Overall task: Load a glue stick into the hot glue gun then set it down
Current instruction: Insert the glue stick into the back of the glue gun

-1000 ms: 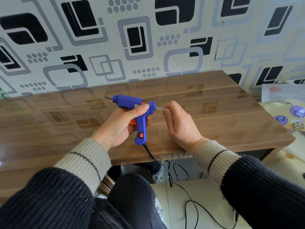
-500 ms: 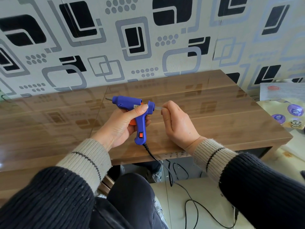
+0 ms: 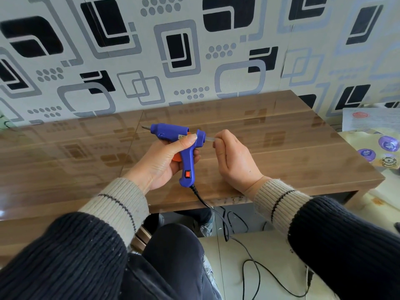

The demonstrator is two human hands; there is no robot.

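Entering blue plastic glue gun: translucent glue stick

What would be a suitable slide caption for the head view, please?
Left hand grips the blue glue gun above the table while the right hand feeds a glue stick into its back.

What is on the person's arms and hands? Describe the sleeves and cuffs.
Both arms wear a dark navy ribbed knit sweater. The left sleeve and right sleeve end in beige ribbed cuffs, each crossed by one thin dark stripe. Left hand and right hand are bare: no gloves.
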